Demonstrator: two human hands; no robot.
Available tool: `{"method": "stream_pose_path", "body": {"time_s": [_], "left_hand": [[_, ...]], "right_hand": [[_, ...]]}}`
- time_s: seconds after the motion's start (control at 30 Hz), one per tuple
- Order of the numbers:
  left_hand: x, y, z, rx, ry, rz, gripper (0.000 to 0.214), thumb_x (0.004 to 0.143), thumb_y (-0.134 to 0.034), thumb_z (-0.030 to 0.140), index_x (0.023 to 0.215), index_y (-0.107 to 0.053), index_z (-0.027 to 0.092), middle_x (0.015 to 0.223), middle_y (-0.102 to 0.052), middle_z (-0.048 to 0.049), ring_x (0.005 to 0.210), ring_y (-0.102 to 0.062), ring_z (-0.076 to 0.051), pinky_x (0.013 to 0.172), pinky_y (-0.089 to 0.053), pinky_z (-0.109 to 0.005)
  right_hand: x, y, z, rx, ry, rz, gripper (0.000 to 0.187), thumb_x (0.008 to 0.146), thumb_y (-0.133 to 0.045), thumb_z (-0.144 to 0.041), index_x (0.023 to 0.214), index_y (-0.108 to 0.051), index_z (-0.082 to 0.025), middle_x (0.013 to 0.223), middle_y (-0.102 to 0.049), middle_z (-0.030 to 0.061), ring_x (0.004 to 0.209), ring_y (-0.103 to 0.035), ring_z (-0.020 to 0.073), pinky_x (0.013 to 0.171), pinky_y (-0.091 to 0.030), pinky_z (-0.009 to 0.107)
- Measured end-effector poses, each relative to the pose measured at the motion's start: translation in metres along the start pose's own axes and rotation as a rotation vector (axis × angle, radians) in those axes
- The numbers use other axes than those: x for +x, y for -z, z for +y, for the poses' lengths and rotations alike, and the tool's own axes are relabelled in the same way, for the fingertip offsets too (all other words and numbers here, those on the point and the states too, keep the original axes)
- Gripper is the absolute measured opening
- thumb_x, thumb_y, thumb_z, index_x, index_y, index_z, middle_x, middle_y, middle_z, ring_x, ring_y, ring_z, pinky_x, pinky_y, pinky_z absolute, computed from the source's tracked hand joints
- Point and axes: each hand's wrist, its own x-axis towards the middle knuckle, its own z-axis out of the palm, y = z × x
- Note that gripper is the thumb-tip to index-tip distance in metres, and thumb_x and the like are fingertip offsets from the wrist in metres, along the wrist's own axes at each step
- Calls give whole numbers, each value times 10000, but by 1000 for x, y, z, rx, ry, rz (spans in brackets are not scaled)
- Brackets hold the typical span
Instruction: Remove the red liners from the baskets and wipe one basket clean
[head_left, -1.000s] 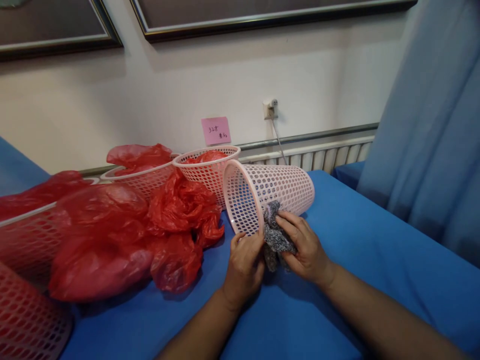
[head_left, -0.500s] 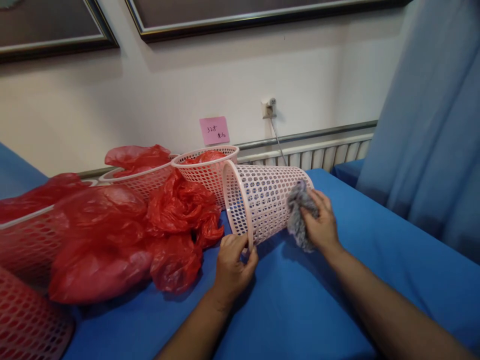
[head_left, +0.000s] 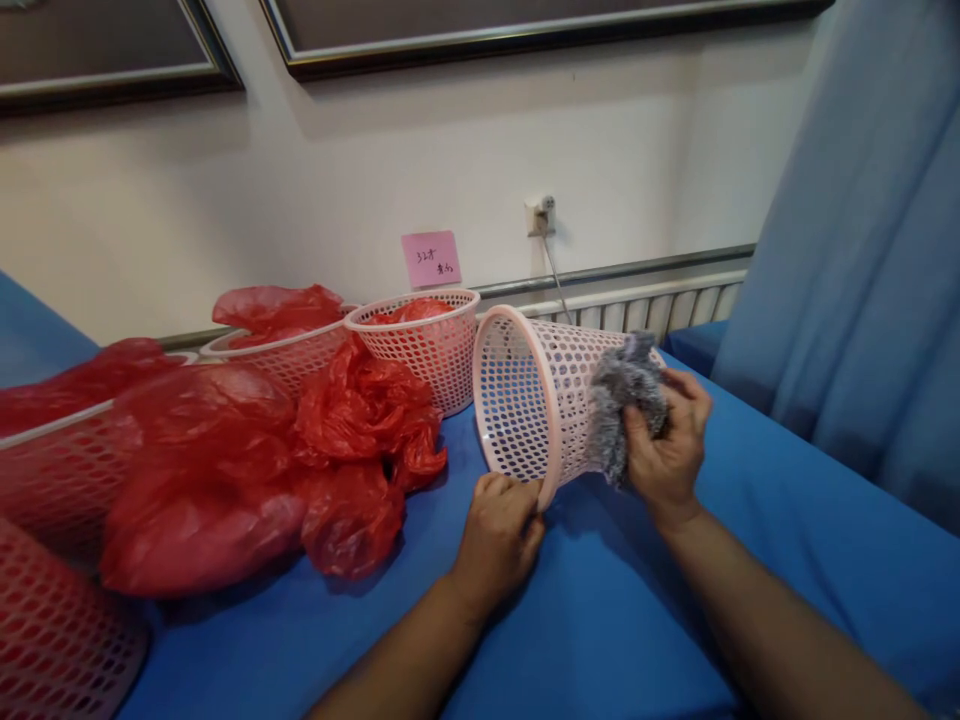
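Observation:
A pale pink perforated wastebasket (head_left: 574,385) lies on its side on the blue-covered surface (head_left: 600,620), its mouth turned toward the left. My left hand (head_left: 501,525) is closed on the lower part of its rim. Against the basket's outer wall, toward the base, my right hand (head_left: 669,440) presses a grey fuzzy cloth (head_left: 624,400), fingers closed around it. The cloth and hand hide much of the base end.
Crumpled red plastic bags (head_left: 367,430) lie left of the basket. Behind them stand a pink basket (head_left: 442,345) and several others with red bags. A pink note (head_left: 431,258), a socket (head_left: 541,215) and a radiator (head_left: 690,300) are along the wall; a blue curtain (head_left: 870,250) hangs right.
The wastebasket has shifted right and turned so its mouth faces me more. My left hand moved right with the rim, and my right hand moved the cloth slightly right and up.

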Motion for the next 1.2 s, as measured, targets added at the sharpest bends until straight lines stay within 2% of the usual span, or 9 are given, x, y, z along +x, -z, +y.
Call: {"method": "stream_pose_path", "body": {"time_s": [0.13,0.27,0.47,0.57,0.7,0.77,0.83,1.0,1.2], "left_hand": [[1,-2,-4,-27,76,-31,146,844,-550,72,851,-619,201,766,-636,-27,791,-579,-211,817,-434,-363],[1,-3,-10,-54,110,-47,132,865,-542,98,887,-627,197,792,-639,-36,799,-573,-219,794,-435,-359],[-2,-5,-15,-75,137,-39,132,845,-530,91,859,-595,204,809,-624,-44,824,-573,-224,787,-442,-348],[-2,-3,-17,-72,154,-57,126,842,-529,93,808,-565,209,794,-615,-37,825,-576,-222,791,-444,-344],[0,-3,-18,-58,151,-92,132,852,-526,93,807,-580,205,787,-623,-33,821,-580,-217,806,-442,-346],[1,-4,-19,-47,152,-111,138,844,-525,86,805,-588,202,793,-629,-38,825,-580,-218,804,-441,-347],[0,-6,-21,-45,160,-123,149,841,-520,78,791,-587,201,785,-627,-39,821,-579,-217,802,-439,-347],[0,-8,-31,-34,210,-144,161,792,-528,56,783,-588,204,772,-627,-37,813,-577,-221,809,-437,-359],[5,2,-25,-120,277,6,47,872,-588,204,875,-633,216,835,-651,-34,839,-587,-224,795,-464,-356]], "right_hand": [[-15,-6,-11,-177,140,-284,629,981,-590,-423,1550,-390,-246,1651,-241,186,1540,-274,432,1166,-352,730],[-27,-11,-22,-175,235,-324,827,959,-652,-316,1652,-200,-314,1722,-90,153,1569,-226,434,1152,-411,715],[-36,-9,-38,-22,563,-307,675,911,-646,-87,1482,-521,-426,1695,-246,30,1458,-470,272,1120,-550,461],[-24,-9,-13,-57,407,-291,573,910,-596,-73,1392,-623,-380,1650,-336,38,1473,-452,285,1167,-497,519],[6,-6,47,-149,-76,-75,428,908,-580,-175,1313,-696,-250,1553,-438,111,1446,-479,322,1213,-406,586],[13,-5,60,-162,-200,-11,409,901,-604,-224,1296,-708,-218,1508,-471,136,1407,-519,330,1215,-398,587],[9,-4,49,-123,-127,-49,411,909,-608,-220,1310,-699,-231,1526,-458,136,1429,-499,336,1207,-409,589],[-24,-3,-22,103,360,-413,545,915,-571,-81,1407,-613,-311,1638,-344,98,1492,-434,315,1182,-460,557],[-37,-2,-43,155,444,-493,545,921,-569,-74,1423,-593,-283,1627,-340,127,1445,-486,306,1121,-528,530]]}}
